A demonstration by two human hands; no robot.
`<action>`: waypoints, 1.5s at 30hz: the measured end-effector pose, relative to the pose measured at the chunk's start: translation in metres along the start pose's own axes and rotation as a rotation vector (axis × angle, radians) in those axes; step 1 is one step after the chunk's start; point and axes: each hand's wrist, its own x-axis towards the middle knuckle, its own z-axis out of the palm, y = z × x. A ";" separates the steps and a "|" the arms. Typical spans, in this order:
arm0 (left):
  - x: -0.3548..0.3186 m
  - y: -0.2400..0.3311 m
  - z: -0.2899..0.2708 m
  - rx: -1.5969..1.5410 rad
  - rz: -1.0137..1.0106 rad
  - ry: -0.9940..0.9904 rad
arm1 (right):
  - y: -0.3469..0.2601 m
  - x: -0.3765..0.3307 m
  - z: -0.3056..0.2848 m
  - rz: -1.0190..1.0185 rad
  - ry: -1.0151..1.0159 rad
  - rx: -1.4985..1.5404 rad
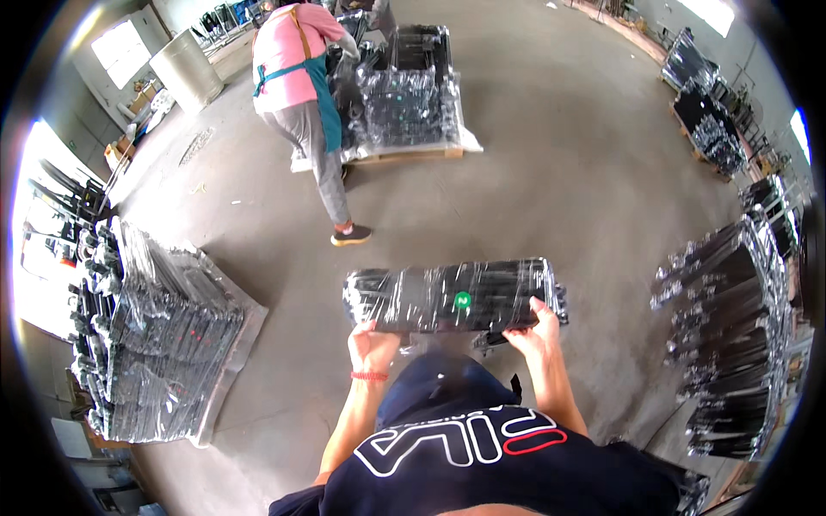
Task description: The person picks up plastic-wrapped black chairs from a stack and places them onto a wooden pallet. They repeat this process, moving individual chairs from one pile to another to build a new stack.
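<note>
Across the front of my body I carry a long black bundle [413, 297] wrapped in clear, shiny plastic film, with a round green sticker on its upper face. My left hand [373, 346] grips its near edge toward the left end; a red bracelet circles that wrist. Near the right end, my right hand [539, 331] clasps the same edge, thumb on top and fingers underneath. The bundle lies roughly level, well above the floor. What exactly is inside the film I cannot make out, and the fingertips below it are hidden.
Ahead, a person [297, 77] in a pink top and teal apron bends over a pallet [413, 156] loaded with film-wrapped black bundles [400, 103]. A wrapped stack [172, 344] stands at left, another [731, 335] at right. Further pallet loads [710, 120] line the far right wall.
</note>
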 end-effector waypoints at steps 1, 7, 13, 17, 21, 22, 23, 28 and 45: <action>0.014 0.004 0.011 -0.023 -0.003 0.010 | 0.003 0.010 0.017 -0.001 -0.027 0.009; 0.101 0.028 0.050 -0.130 0.058 0.114 | -0.017 0.094 0.095 0.103 -0.035 0.039; 0.183 0.049 0.081 -0.114 0.166 0.176 | -0.030 0.181 0.164 0.109 -0.013 -0.065; 0.227 0.063 0.088 -0.175 0.199 0.268 | -0.040 0.235 0.197 0.162 0.076 -0.050; 0.261 0.073 0.093 -0.181 0.242 0.357 | -0.039 0.277 0.220 0.173 0.089 -0.040; 0.264 0.073 0.095 -0.181 0.249 0.374 | -0.039 0.282 0.222 0.184 0.103 -0.045; 0.268 0.076 0.092 -0.201 0.248 0.395 | -0.040 0.291 0.222 0.201 0.103 -0.057; 0.291 0.087 0.081 -0.254 0.276 0.399 | -0.042 0.318 0.231 0.271 0.102 -0.031; 0.303 0.114 0.054 -0.122 0.486 0.321 | -0.001 0.338 0.233 0.016 -0.135 -0.454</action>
